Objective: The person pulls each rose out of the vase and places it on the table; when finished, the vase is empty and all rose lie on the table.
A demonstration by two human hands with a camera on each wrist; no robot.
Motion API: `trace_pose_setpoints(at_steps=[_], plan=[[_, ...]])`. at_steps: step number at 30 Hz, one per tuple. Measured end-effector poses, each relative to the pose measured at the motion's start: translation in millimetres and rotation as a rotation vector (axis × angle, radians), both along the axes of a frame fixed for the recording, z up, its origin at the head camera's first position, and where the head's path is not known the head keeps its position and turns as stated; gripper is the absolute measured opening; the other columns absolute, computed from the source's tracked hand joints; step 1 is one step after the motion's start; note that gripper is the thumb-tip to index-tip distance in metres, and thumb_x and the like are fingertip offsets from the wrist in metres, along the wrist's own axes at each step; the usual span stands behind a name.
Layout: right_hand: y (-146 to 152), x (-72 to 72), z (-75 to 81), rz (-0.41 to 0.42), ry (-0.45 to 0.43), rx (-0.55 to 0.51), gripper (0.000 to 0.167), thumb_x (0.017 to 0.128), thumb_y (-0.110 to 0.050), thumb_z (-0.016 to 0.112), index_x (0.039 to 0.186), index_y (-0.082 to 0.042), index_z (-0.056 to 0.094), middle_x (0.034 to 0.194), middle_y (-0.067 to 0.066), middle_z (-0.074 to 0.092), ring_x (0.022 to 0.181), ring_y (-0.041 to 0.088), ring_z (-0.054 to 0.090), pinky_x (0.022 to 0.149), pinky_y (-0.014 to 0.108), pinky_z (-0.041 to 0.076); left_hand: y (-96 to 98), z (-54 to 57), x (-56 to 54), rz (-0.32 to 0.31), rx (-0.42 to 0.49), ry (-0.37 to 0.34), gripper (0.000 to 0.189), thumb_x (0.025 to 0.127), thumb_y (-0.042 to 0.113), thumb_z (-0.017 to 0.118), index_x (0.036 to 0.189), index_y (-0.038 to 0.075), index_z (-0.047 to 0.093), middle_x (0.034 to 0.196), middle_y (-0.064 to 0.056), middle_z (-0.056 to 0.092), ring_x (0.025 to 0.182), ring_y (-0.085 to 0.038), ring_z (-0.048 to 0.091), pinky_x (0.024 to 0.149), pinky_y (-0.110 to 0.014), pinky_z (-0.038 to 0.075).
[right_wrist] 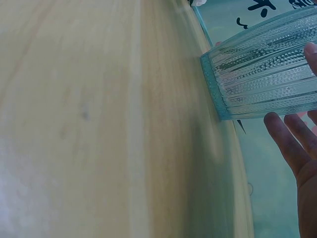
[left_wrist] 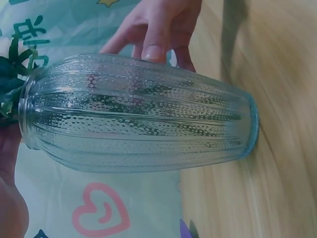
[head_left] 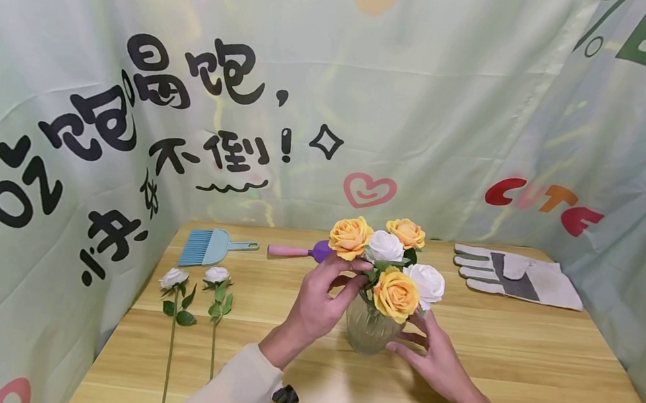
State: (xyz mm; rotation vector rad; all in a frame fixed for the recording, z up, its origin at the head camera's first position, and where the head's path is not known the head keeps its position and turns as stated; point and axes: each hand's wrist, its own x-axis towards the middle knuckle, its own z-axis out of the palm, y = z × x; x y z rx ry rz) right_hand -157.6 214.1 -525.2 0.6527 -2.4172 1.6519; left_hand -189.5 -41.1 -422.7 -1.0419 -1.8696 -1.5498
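A clear ribbed glass vase (head_left: pixel 373 330) stands upright on the table, also seen from the side in the left wrist view. Orange roses (head_left: pixel 396 294) and white roses (head_left: pixel 424 285) fill its mouth. My left hand (head_left: pixel 320 301) is at the left of the rim, its thumb and index finger pinching among the stems and leaves just under the blooms. Which stem it holds is hidden. My right hand (head_left: pixel 436 361) holds the vase's right side, thumb in front and fingers (right_wrist: pixel 287 141) behind. The vase base (right_wrist: pixel 213 87) rests on the wood.
Two white roses (head_left: pixel 174 277) with long stems lie at the left. Behind them is a blue brush (head_left: pixel 213 247). A purple trowel with a pink handle (head_left: pixel 289 251) lies at the back, partly hidden. Grey-and-white work gloves (head_left: pixel 520 277) lie back right. Printed cloth (head_left: pixel 441 108) walls the table.
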Motion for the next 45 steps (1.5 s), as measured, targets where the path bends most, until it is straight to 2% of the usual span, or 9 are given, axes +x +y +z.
trace_pose_setpoints(at_steps=[8,12,16,20,23,29,35,41,45], plan=[[-1,0.8,0.9,-0.022,0.023,0.010,0.097,0.093,0.000,0.085,0.170,0.003,0.026,0.165,0.037,0.041,0.136,-0.018,0.047,0.097,0.029,0.067,-3.8,11.9,-2.6,0.027,0.040,0.006,0.025,0.100,-0.011,0.069,0.123,-0.001,0.071,0.121,-0.022,0.072,0.104,-0.040,0.076,0.086,-0.033,0.071],[-2,2.1,1.1,-0.031,0.035,0.020,0.098,0.092,0.001,0.085,0.169,0.004,0.026,0.163,0.039,0.042,0.132,-0.019,0.049,0.096,0.030,0.068,-9.0,28.2,-7.0,-0.005,0.141,0.025,0.025,0.098,-0.017,0.066,0.121,-0.009,0.066,0.119,-0.032,0.070,0.092,-0.046,0.076,0.084,-0.038,0.072],[-2,2.4,1.4,-0.023,0.029,0.009,0.094,0.092,0.000,0.085,0.168,0.005,0.028,0.164,0.037,0.042,0.132,-0.018,0.049,0.096,0.031,0.068,-18.0,49.3,-10.4,-0.053,0.233,-0.011,0.024,0.098,-0.019,0.062,0.121,-0.015,0.060,0.118,-0.036,0.067,0.090,-0.030,0.078,0.081,-0.041,0.072],[-1,3.2,1.0,-0.034,0.035,0.014,0.094,0.091,0.000,0.086,0.166,0.008,0.030,0.162,0.038,0.045,0.131,-0.018,0.050,0.096,0.028,0.067,-30.2,69.6,-13.4,-0.059,0.312,-0.038,0.024,0.100,-0.018,0.058,0.124,-0.020,0.054,0.119,-0.016,0.071,0.096,-0.010,0.074,0.080,-0.043,0.072],[0,3.3,0.5,-0.041,0.039,0.024,0.096,0.091,0.000,0.086,0.167,0.006,0.029,0.161,0.036,0.047,0.130,-0.018,0.051,0.096,0.026,0.067,-43.6,82.2,-14.7,-0.025,0.364,-0.066,0.025,0.101,-0.017,0.057,0.125,-0.021,0.051,0.121,0.004,0.071,0.099,-0.009,0.073,0.082,-0.043,0.072],[0,2.7,0.2,-0.036,0.032,0.025,0.095,0.091,-0.001,0.086,0.168,0.004,0.030,0.161,0.035,0.048,0.130,-0.018,0.051,0.096,0.027,0.067,-81.4,94.0,-19.3,0.109,0.390,-0.129,0.029,0.103,-0.013,0.060,0.131,-0.016,0.055,0.123,0.003,0.073,0.098,-0.018,0.075,0.082,-0.044,0.072],[0,1.5,0.4,-0.031,0.029,0.013,0.095,0.091,0.001,0.085,0.168,0.006,0.029,0.163,0.036,0.044,0.132,-0.018,0.050,0.096,0.027,0.067,-120.7,77.6,-25.4,0.234,0.257,-0.312,0.035,0.104,-0.008,0.065,0.139,-0.006,0.061,0.117,-0.011,0.073,0.095,-0.016,0.073,0.078,-0.036,0.072],[-1,1.3,1.2,-0.032,0.027,0.019,0.094,0.092,0.000,0.085,0.167,0.007,0.029,0.161,0.038,0.046,0.130,-0.018,0.051,0.096,0.027,0.067,-150.0,29.0,-30.4,0.339,0.064,-0.556,0.038,0.107,0.005,0.069,0.144,0.003,0.062,0.137,-0.019,0.072,0.095,-0.010,0.071,0.078,-0.029,0.071],[0,1.1,2.3,-0.027,0.026,0.022,0.094,0.092,0.000,0.085,0.168,0.003,0.029,0.160,0.036,0.048,0.130,-0.017,0.051,0.096,0.028,0.067,-161.7,-2.0,-31.4,0.350,-0.015,-0.700,0.039,0.108,0.013,0.070,0.146,0.009,0.063,0.145,-0.017,0.069,0.100,-0.013,0.072,0.079,-0.029,0.071]])
